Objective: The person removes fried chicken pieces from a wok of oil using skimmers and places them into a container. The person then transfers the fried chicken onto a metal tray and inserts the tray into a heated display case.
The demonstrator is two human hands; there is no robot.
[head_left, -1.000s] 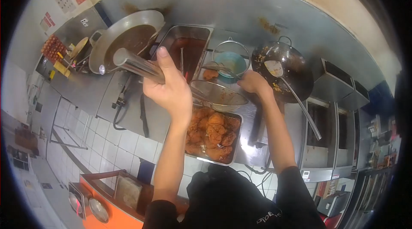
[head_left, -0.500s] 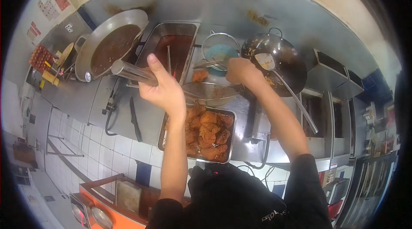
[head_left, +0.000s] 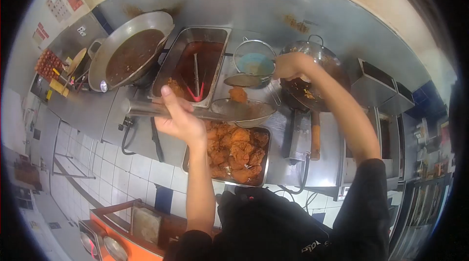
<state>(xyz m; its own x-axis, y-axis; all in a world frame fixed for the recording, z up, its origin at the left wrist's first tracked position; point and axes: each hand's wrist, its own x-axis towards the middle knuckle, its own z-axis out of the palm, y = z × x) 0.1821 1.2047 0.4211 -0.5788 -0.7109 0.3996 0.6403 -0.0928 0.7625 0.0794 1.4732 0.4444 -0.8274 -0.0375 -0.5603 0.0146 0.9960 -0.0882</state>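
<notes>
My left hand [head_left: 181, 119] is closed around the thick metal handle of a strainer [head_left: 254, 120], thumb raised along it. The strainer's round mesh bowl hangs just above the far edge of a metal tray [head_left: 265, 179] heaped with fried chicken pieces [head_left: 239, 153]. One orange-brown fried piece [head_left: 238, 95] shows at the strainer's far rim; whether it rests there or is falling, I cannot tell. Beyond it is a shallow oval-bowled utensil [head_left: 242, 80], with my right hand [head_left: 295, 67] closed at its right end. My fingers hide its grip.
A deep pan [head_left: 225, 41] of dark red sauce holds red-tipped tongs [head_left: 197, 82]. Left of it stands a large wok [head_left: 122, 29] of brown liquid. A mesh sieve [head_left: 254, 46] sits behind, with a dark wok [head_left: 337, 85] on the right. A knife [head_left: 157, 143] lies near the counter's edge.
My right hand has moved right, toward the dark wok. The fried piece is now nearer the strainer's bowl. My left hand and the strainer have shifted slightly down, uncovering the tongs.
</notes>
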